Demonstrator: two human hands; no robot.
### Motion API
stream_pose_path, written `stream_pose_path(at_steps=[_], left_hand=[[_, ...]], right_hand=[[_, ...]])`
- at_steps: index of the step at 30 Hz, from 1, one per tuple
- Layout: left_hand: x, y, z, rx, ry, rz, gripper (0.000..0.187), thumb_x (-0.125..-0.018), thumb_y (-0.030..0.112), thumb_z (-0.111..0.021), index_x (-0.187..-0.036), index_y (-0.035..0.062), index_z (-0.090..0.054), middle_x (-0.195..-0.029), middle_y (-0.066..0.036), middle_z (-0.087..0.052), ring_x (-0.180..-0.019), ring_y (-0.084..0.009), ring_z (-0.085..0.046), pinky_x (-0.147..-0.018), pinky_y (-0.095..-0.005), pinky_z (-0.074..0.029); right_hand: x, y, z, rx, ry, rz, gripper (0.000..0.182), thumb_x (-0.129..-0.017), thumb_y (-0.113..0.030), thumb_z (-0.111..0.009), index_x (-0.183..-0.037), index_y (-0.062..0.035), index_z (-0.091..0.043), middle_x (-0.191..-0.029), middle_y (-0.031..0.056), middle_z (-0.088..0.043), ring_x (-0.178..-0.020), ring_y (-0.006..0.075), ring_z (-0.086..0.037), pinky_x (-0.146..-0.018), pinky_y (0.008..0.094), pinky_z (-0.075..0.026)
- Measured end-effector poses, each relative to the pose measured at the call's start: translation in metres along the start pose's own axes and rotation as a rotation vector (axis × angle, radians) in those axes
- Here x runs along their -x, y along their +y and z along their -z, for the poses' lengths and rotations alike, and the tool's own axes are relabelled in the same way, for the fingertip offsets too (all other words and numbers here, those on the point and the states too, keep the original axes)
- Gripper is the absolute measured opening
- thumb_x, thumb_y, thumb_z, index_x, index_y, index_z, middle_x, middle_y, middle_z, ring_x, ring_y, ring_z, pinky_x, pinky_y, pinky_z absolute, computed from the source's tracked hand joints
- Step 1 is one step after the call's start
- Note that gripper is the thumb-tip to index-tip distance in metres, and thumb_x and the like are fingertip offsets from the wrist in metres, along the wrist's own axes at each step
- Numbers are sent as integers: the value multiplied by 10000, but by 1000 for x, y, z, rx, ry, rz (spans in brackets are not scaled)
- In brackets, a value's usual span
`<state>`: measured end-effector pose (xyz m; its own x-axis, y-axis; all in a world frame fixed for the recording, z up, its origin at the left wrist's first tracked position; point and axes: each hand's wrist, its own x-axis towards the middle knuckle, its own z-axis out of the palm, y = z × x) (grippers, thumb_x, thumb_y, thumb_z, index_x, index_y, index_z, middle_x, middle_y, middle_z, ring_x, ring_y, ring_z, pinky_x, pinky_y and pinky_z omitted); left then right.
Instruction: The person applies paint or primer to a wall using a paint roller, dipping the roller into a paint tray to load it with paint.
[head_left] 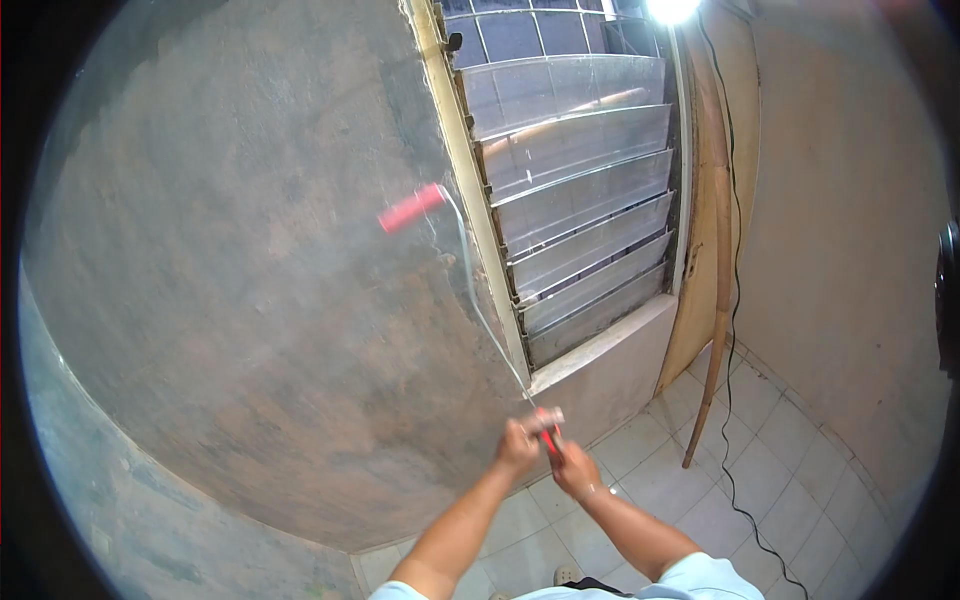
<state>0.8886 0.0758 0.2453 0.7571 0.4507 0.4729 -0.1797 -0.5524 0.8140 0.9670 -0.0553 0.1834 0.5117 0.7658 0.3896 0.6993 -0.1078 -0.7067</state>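
A paint roller with a pink-red sleeve point(412, 208) is at the grey, patchy wall point(250, 250), left of the window frame. From the sleeve its thin metal rod point(472, 280) runs down to a red and black handle point(551, 440). My left hand point(519, 446) is closed at the upper part of the handle, its fingers slightly blurred. Just right of it and a little lower, my right hand point(575, 470) wraps round the handle. Whether the sleeve touches the wall cannot be told.
Right of the wall is a louvred glass window point(590, 210) with a pale sill point(605, 345). A wooden pole point(722, 270) leans beside a dark cable point(737, 280) trailing onto the tiled floor point(780, 460). A bright lamp point(672, 10) shines above.
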Motion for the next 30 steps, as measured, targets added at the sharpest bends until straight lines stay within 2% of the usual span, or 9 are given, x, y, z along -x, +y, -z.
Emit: stream_pose_path(at_steps=[3,10,13,15,17,21,23,29,30], left_hand=[[45,-4,-33,-77,-83,98,526,-704,-163,-430,-1071,77,-719,-1102,-171,-691,-1099,-252,-654,-979,-325,-481],[-18,27,11,-82,45,11,472,-720,-127,-443,-1062,60,-709,-1040,-154,-709,-941,-256,-708,-889,-326,-533],[9,16,-8,-105,-12,32,482,-715,-134,-434,-1064,58,-707,-1043,-162,-704,-946,-260,-706,-883,-311,-531],[41,-6,-26,-137,-143,104,625,-603,-170,-363,-1086,44,-698,-1085,-146,-704,-1079,-243,-664,-985,-313,-477],[32,9,-19,-156,-128,86,621,-612,-169,-373,-1091,55,-699,-1083,-144,-702,-1065,-252,-668,-973,-312,-483],[-12,33,10,-193,-59,65,604,-637,-168,-382,-1094,63,-702,-1092,-152,-696,-1039,-259,-678,-969,-319,-485],[-7,13,7,-84,-30,99,599,-647,-166,-372,-1090,63,-703,-1083,-161,-696,-1031,-251,-681,-988,-329,-472],[31,11,-13,-146,-134,154,605,-647,-173,-362,-1097,51,-698,-1093,-154,-701,-1056,-241,-673,-992,-340,-470],[23,8,-9,-50,-90,173,619,-638,-172,-363,-1101,64,-700,-1078,-144,-706,-1040,-222,-678,-982,-329,-475]], right_hand=[[77,37,-16,69,-88,-81,369,-883,-175,-599,-1248,-142,-560,-828,164,-609,-737,383,-614,-639,473,-510],[-16,-17,-1,-29,37,11,439,-873,-176,-598,-1301,-191,-496,-862,177,-609,-767,388,-618,-637,492,-514],[26,9,-13,-12,11,-38,424,-881,-182,-595,-1293,-187,-497,-846,176,-601,-764,392,-615,-631,497,-507],[45,19,-19,-12,-47,-80,406,-887,-186,-591,-1282,-183,-500,-834,173,-595,-758,395,-612,-623,501,-502],[57,10,-14,-22,-42,-149,178,-876,-178,-594,-1035,-103,-561,-815,156,-581,-739,394,-593,-635,488,-492],[6,-16,2,-51,27,-71,228,-884,-186,-591,-1101,-120,-571,-807,159,-586,-729,387,-601,-637,491,-500],[-5,-6,-12,-22,67,-4,452,-889,-204,-595,-1329,-185,-492,-828,169,-598,-730,378,-614,-612,493,-503],[48,13,-25,-54,-57,-87,392,-897,-219,-588,-1281,-172,-522,-846,166,-599,-708,386,-607,-624,495,-500],[36,2,-21,-51,5,-140,294,-872,-203,-609,-1155,-130,-577,-855,178,-616,-770,396,-617,-656,493,-506]])
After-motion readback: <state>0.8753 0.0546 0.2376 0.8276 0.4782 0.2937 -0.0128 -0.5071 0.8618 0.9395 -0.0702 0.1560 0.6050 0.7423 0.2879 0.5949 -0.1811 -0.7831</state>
